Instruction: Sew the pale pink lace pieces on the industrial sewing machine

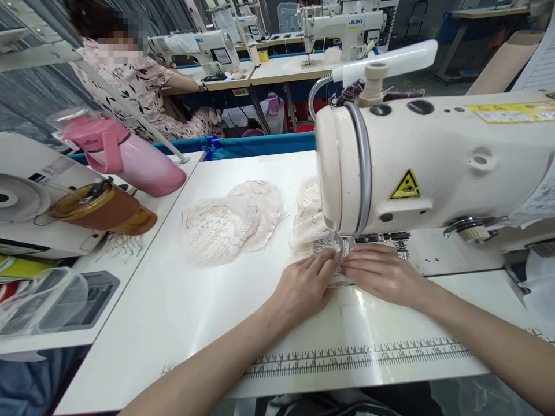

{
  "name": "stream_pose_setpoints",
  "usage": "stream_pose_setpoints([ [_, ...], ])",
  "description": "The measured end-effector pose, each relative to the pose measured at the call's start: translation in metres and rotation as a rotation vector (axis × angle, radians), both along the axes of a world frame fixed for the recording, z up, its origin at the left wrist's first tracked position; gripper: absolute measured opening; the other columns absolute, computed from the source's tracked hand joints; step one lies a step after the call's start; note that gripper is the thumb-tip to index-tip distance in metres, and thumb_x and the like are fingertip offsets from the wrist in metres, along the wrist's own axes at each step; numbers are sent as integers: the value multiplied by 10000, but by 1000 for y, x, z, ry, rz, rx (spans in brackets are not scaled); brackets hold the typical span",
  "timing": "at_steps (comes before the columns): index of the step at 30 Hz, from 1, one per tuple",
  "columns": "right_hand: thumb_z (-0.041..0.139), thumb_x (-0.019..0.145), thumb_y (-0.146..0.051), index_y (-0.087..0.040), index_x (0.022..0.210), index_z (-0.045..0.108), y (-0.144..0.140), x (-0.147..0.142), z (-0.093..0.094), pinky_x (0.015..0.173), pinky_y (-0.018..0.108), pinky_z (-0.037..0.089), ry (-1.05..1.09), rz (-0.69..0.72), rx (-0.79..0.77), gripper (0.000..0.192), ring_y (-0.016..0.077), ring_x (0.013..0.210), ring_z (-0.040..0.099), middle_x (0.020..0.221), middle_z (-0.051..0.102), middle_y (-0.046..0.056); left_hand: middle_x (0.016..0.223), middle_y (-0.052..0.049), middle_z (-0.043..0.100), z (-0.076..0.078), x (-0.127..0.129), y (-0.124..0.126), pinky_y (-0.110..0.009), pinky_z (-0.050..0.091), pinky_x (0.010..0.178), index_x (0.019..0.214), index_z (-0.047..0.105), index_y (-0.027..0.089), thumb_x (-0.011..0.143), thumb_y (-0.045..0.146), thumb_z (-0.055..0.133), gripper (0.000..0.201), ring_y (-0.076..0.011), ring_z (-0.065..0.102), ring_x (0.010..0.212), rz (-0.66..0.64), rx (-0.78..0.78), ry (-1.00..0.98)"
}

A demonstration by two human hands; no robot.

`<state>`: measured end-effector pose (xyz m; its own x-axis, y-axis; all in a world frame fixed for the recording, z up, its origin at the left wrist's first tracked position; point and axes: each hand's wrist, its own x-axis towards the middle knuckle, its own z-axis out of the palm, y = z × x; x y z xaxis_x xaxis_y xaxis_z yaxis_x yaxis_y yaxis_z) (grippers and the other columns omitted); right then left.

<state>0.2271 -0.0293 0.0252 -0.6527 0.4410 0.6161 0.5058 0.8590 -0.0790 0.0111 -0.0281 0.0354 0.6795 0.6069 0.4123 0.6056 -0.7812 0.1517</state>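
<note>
Cream lace fabric [307, 228] lies under the head of a white sewing machine [451, 147], partly hidden by it. At the fabric's near edge, my left hand [306, 286] has its fingers curled closed on the lace beside the presser foot area. My right hand [385, 274] rests close by on the right, fingers stretched out and lying flat over the fabric edge. The needle itself is hidden behind the machine head. Left of the machine, two gathered lace pieces [219, 231] overlap on the white table [169, 306].
A pink bottle [143, 159] and an amber cup [108, 211] in a brown sleeve stand at the left. Below them is a clear plastic container [47, 300]. A printed ruler [329, 361] runs along the front edge. Beyond, a person [125, 86] sits near other sewing machines [347, 32].
</note>
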Motion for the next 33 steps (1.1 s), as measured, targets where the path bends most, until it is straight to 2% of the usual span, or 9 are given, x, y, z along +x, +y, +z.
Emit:
stream_pose_setpoints([
  [7, 568, 842, -61, -176, 981, 652, 1, -8, -5, 937, 321, 529, -7, -12, 36, 199, 139, 972, 647, 960, 727, 3, 1193, -113, 637, -3, -3, 6, -301, 588, 771, 941, 538, 163, 627, 33, 481, 345, -227, 650, 1041, 40, -3, 20],
  [17, 529, 861, -58, -184, 946, 655, 1, -6, -3, 928, 320, 505, -62, -97, -21, 198, 137, 960, 649, 961, 722, -1, 1221, -144, 615, -5, -1, 8, -328, 581, 805, 930, 515, 157, 628, 16, 476, 336, -246, 632, 1075, 66, 10, 49],
  [20, 513, 867, -52, -188, 945, 647, 1, -3, -3, 924, 300, 489, -84, -114, -45, 206, 127, 972, 641, 983, 715, -1, 1245, -143, 601, -5, 0, 7, -336, 580, 816, 989, 530, 146, 673, 40, 513, 333, -250, 631, 1073, 78, -12, 75],
  [25, 509, 875, -60, -191, 995, 637, 1, 2, -3, 906, 298, 484, -87, -142, -34, 219, 137, 1019, 628, 1056, 704, 21, 1298, -127, 574, -4, 0, 7, -360, 561, 881, 1264, 474, 118, 791, 131, 538, 478, -248, 592, 1140, 65, 10, 107],
  [29, 495, 894, -86, -202, 1003, 639, 2, 4, -1, 892, 301, 495, -125, -170, 2, 214, 138, 1011, 632, 1057, 705, 17, 1291, -122, 582, -4, 1, 6, -384, 542, 921, 1283, 501, 103, 842, 201, 519, 452, -264, 566, 1174, 40, 51, 116],
  [33, 484, 911, -127, -191, 964, 647, 5, 5, 2, 795, 283, 517, -131, -196, 50, 183, 134, 921, 651, 1000, 716, 16, 1295, -114, 580, -2, 2, 5, -394, 532, 937, 1270, 536, 109, 846, 211, 505, 437, -272, 543, 1203, 31, 44, 110],
])
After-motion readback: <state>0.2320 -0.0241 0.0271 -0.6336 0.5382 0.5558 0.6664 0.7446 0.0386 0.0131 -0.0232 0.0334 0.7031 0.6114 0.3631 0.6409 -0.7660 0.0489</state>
